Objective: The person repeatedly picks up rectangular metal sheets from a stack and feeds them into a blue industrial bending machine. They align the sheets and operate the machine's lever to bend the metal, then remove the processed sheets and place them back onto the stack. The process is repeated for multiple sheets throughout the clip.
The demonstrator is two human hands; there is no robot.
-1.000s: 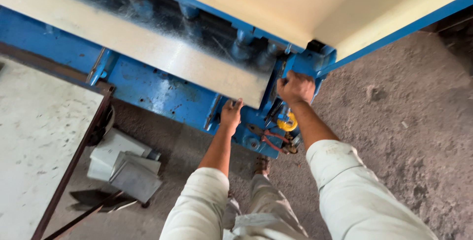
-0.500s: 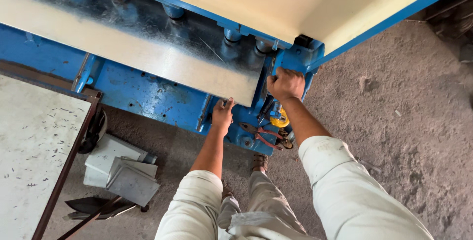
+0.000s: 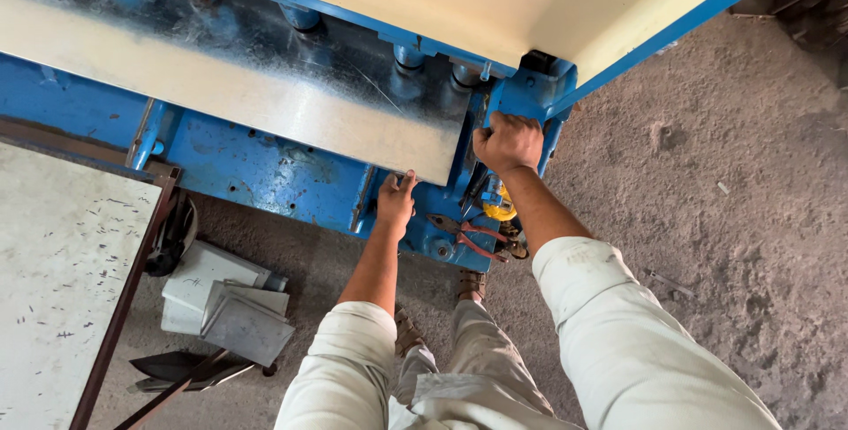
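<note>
Left hand (image 3: pixel 395 202) is gripping the near corner of the metal sheet (image 3: pixel 238 99) lying on the blue machine (image 3: pixel 265 169), while I'm clenching my right hand (image 3: pixel 506 141) on its end bracket (image 3: pixel 530 94).

cream rolled sleeves, pale trousers, brown sandals

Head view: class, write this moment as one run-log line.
left hand: on edge of metal sheet | right hand: gripping blue machine frame | pliers: resting on frame, untouched
</note>
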